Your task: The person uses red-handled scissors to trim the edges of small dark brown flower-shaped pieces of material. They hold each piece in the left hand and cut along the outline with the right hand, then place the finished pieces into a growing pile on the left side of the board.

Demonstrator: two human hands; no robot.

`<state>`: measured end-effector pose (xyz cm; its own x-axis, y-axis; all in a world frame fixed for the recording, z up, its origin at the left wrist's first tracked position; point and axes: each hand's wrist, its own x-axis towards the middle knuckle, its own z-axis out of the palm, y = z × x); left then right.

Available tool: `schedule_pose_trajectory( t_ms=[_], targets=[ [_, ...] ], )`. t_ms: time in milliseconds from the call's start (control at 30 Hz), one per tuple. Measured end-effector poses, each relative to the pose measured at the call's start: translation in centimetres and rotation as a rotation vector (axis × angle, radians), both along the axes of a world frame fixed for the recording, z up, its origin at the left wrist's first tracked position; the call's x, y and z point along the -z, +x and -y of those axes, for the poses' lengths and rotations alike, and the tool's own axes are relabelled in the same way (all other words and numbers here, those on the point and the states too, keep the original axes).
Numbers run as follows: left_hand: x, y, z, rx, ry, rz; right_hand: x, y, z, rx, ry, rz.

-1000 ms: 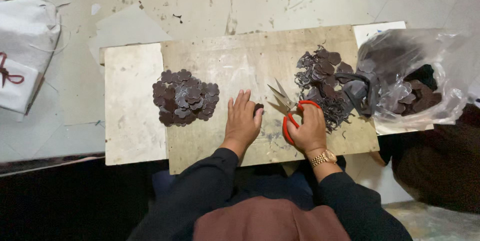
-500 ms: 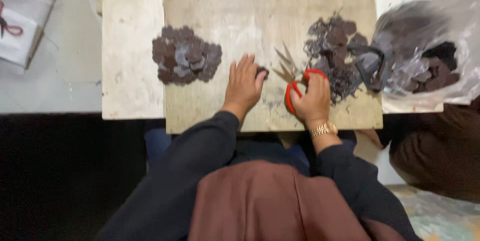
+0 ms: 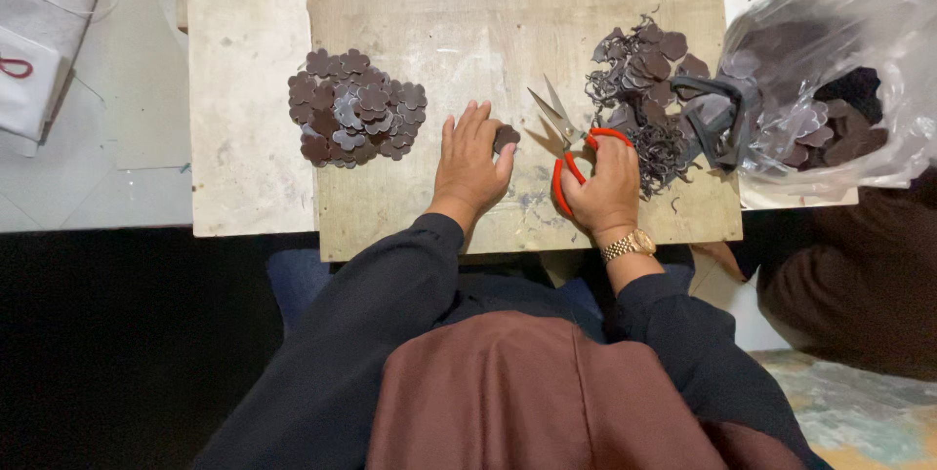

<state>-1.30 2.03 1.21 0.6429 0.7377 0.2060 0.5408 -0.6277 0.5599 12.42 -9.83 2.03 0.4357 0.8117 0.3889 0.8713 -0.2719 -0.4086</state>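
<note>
The left hand (image 3: 471, 163) lies flat on the worn wooden board (image 3: 439, 21), its fingers pressing on a small dark brown flower-shaped cutout (image 3: 506, 137). The piece looks thin, light and floppy, best pinched at a petal edge. The right hand (image 3: 607, 187) grips red-handled scissors (image 3: 571, 143), blades parted. A pile of matching brown cutouts (image 3: 353, 107) sits to the left, tangled offcuts (image 3: 649, 89) to the right.

A worn wooden board (image 3: 420, 31) fills the middle top of the frame, lying on a pale slab (image 3: 244, 138). On the board's left sits a pile of brown flower shapes (image 3: 353, 107). At its right lie dark scraps (image 3: 649, 89) and a clear plastic bag (image 3: 830, 80).
</note>
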Motion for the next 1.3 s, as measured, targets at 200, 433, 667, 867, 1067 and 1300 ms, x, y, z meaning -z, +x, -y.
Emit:
schedule_pose_trajectory(
  t_ms=[200,433,667,867,1067,1300],
  targets=[
    [-0.1,0.0,0.0,-0.003,-0.009,0.001,-0.1,0.0,-0.1,-0.011,0.051,-0.025],
    [-0.2,-0.1,0.0,-0.005,-0.002,0.011,-0.2,-0.2,-0.1,-0.004,0.037,-0.016],
    [-0.2,-0.3,0.0,-0.004,-0.005,0.005,-0.3,-0.4,-0.2,-0.002,0.033,0.003],
    [-0.3,-0.3,0.1,0.008,0.035,0.052,-0.3,-0.4,-0.2,-0.005,0.046,-0.01],
    [-0.5,-1.0,0.5,0.042,-0.086,0.192,0.0,-0.3,0.0,0.0,0.046,-0.022],
    [-0.2,0.6,0.5,-0.137,-1.018,0.876,0.7,0.2,0.2,-0.023,0.103,-0.045]
  ],
)
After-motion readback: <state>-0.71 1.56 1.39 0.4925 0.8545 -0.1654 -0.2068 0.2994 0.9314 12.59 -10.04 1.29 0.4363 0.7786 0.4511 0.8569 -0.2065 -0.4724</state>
